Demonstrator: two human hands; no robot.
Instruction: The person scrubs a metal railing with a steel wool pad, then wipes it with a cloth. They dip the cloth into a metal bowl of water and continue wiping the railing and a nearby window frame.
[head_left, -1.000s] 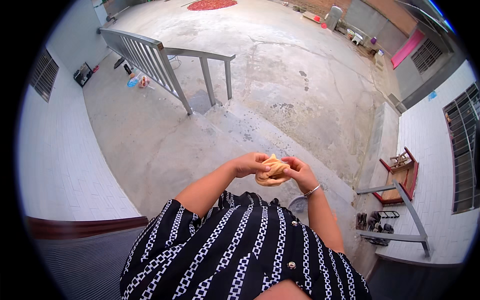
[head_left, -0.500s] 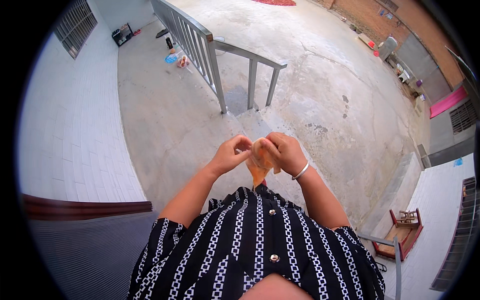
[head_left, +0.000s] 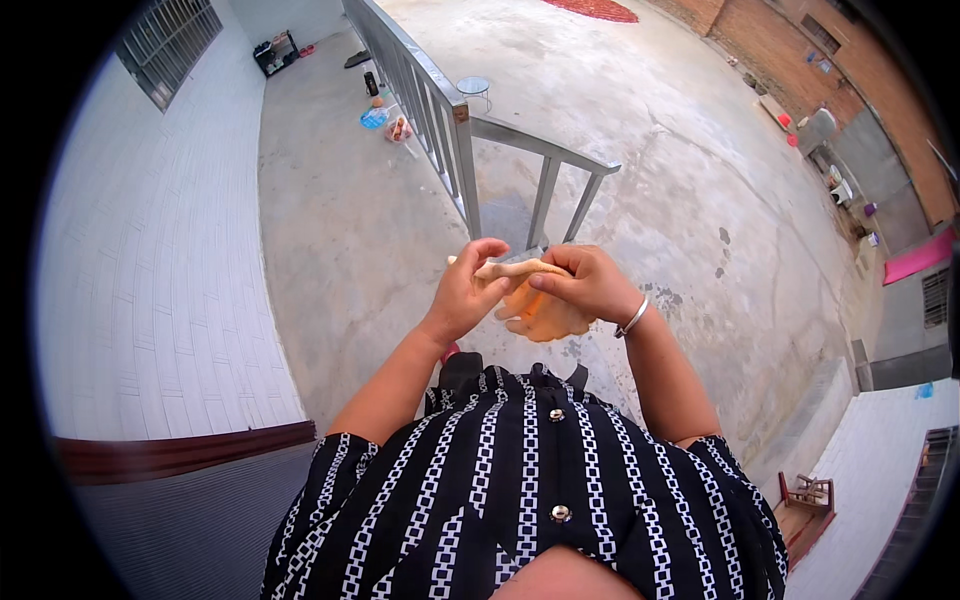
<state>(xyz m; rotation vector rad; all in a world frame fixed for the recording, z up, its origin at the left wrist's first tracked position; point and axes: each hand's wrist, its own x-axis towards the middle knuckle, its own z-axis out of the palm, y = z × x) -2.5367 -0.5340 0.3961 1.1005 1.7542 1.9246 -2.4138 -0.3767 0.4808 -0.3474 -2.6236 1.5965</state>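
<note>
Floor (head_left: 330, 270): grey concrete, marked with dark stains (head_left: 723, 236).
Near railing (head_left: 464, 160): black bottle (head_left: 371, 84), blue bag (head_left: 374, 118), clear bag (head_left: 397, 130).
Beyond railing: round stool (head_left: 473, 85), red spread (head_left: 595, 9).

Your view is bright with soft, diffuse daylight, and the concrete yard (head_left: 600, 120) turns palest toward the top. Shadows stay faint, with only gentle shading in the folds of the orange glove (head_left: 550, 315). You get a muted sheen along the metal railing (head_left: 463, 160) and a small glint on the bracelet (head_left: 633, 318), while the ribbed panel (head_left: 190, 520) at lower left sits much dimmer. Your left hand (head_left: 466, 292) and right hand (head_left: 592, 285) look reasonably crisp; the far brick wall (head_left: 765, 45) looks softer. Fisheye distortion bows the white wall (head_left: 150, 280) at your left, and black vignetting swallows the corners.
</note>
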